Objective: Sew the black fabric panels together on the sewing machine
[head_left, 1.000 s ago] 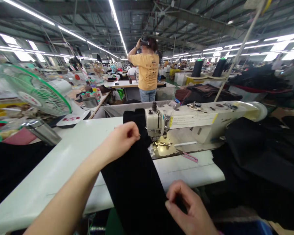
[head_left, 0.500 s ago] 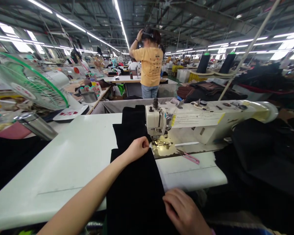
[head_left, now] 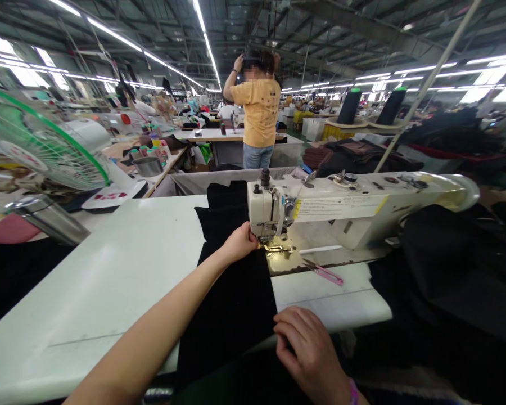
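Observation:
Black cloth (head_left: 231, 298) lies on the white table and runs up beside the needle end of a sewing machine (head_left: 337, 197). My left hand (head_left: 239, 243) is closed on the cloth's right edge, right by the presser foot. Near the front edge of the table, my right hand (head_left: 306, 346) has its fingers curled together at the right edge of the cloth, its fingertips pinching that edge. Pink-handled snips (head_left: 329, 274) and a white pen-like stick (head_left: 320, 249) rest to the right of the needle area.
A green-rimmed fan (head_left: 46, 140) and a steel flask (head_left: 53, 216) stand left of the table (head_left: 122, 264). Dark cloth (head_left: 455, 270) is heaped at the right. Thread cones (head_left: 349, 107) stand behind the machine. A person in a yellow shirt (head_left: 261, 112) stands further back.
My left hand has moved slightly up, closer to the presser foot. The cloth has shifted forward and its lower part has swung left. My right hand has risen a little.

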A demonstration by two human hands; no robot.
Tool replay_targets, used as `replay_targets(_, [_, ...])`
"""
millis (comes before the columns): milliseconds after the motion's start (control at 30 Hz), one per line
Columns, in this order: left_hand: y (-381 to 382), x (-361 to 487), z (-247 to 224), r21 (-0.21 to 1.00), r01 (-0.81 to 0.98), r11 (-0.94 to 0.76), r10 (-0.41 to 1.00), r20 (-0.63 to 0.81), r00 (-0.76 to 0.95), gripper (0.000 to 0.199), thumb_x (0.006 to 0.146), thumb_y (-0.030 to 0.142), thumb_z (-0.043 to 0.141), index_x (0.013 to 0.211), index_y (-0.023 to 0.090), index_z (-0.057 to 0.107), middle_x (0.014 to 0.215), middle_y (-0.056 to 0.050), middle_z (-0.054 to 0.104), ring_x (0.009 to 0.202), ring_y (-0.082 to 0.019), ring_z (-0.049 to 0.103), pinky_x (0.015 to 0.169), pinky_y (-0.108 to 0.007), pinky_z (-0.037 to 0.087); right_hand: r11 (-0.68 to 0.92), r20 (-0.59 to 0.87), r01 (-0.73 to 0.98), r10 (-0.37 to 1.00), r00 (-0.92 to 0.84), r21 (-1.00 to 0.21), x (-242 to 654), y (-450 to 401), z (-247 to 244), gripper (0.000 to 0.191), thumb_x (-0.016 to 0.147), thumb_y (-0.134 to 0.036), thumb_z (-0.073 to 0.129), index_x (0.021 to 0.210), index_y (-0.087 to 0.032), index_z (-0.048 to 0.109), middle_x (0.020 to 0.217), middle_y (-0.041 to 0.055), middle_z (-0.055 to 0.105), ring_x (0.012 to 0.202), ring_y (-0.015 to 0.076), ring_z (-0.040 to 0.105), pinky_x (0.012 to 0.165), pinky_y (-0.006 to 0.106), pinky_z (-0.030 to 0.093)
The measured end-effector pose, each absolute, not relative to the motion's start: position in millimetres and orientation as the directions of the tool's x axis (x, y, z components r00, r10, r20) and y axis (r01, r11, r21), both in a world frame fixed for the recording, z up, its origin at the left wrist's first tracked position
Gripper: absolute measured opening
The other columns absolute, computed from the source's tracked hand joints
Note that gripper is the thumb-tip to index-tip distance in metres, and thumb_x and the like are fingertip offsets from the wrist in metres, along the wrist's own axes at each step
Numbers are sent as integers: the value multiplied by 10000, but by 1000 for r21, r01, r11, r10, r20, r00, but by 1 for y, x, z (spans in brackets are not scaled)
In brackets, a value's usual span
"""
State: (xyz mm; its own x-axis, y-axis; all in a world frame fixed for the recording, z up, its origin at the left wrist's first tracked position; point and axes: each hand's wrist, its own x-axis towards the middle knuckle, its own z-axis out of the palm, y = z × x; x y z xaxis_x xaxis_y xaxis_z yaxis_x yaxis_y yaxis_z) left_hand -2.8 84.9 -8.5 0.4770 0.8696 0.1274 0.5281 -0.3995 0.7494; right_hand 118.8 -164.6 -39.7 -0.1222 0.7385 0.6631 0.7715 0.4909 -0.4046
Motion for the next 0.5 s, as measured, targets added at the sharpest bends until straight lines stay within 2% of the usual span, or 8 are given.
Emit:
replay_targets(100, [81, -2, -2, 679, 590, -437, 871, 156, 465, 193, 677, 62, 652, 779, 186, 545, 671, 8, 594, 635, -164, 571, 621, -266, 429, 491, 661, 777, 739, -132, -393, 119, -165, -39, 254, 830, -20, 485, 956, -201, 611, 896, 48, 694, 831, 211, 662, 772, 379, 553])
replay_targets(233, [34, -13, 10, 576, 662, -479, 876, 265, 403, 190, 745, 103, 651, 893, 175, 557, 968, -113, 637, 982, -293, 588, 849, -405, 464, 515, 642, 763, 746, -175, -390, 122, -169, -35, 268, 830, -16, 479, 986, -184, 617, 953, 68, 708, 898, 224, 659, 853, 429, 554])
replay_targets(300, [-9, -28, 11, 528, 646, -552, 832, 298, 468, 176, 775, 121, 647, 924, 186, 578, 1065, -126, 634, 1061, -307, 566, 918, -443, 458, 523, 622, 757, 756, -202, -390, 126, -172, -34, 303, 822, -6, 474, 1024, -177, 621, 1000, 76, 712, 951, 232, 654, 914, 458, 540])
replay_targets(333, [-30, -36, 9, 484, 576, -659, 744, 308, 592, 117, 817, 128, 609, 910, 196, 593, 1035, -109, 649, 1008, -280, 590, 894, -420, 485, 526, 612, 757, 761, -214, -389, 127, -174, -34, 328, 817, -3, 471, 1053, -175, 621, 1026, 80, 712, 976, 236, 651, 938, 469, 532])
replay_targets(367, [-50, -44, 5, 470, 454, -757, 614, 276, 739, 118, 867, 116, 543, 900, 207, 610, 1017, -91, 667, 970, -243, 614, 869, -371, 512, 528, 606, 756, 763, -224, -386, 128, -174, -34, 355, 812, 1, 468, 1083, -173, 619, 1049, 83, 712, 996, 238, 648, 953, 475, 527])
replay_targets(400, [-67, -52, 1, 455, 362, -814, 513, 270, 815, 176, 884, 100, 508, 951, 209, 630, 1056, -91, 682, 979, -226, 630, 874, -343, 529, 530, 601, 757, 765, -232, -382, 129, -174, -35, 381, 807, 3, 463, 1110, -170, 616, 1066, 87, 711, 1011, 240, 647, 963, 481, 524])
replay_targets(500, [-88, -67, -15, 332, 225, -916, 332, 311, 891, 340, 891, 74, 477, 1182, 178, 619, 1203, -117, 688, 1123, -236, 628, 968, -342, 534, 512, 583, 766, 780, -226, -388, 127, -167, -37, 430, 797, 2, 454, 1155, -174, 613, 1095, 93, 709, 1038, 245, 645, 981, 502, 515])
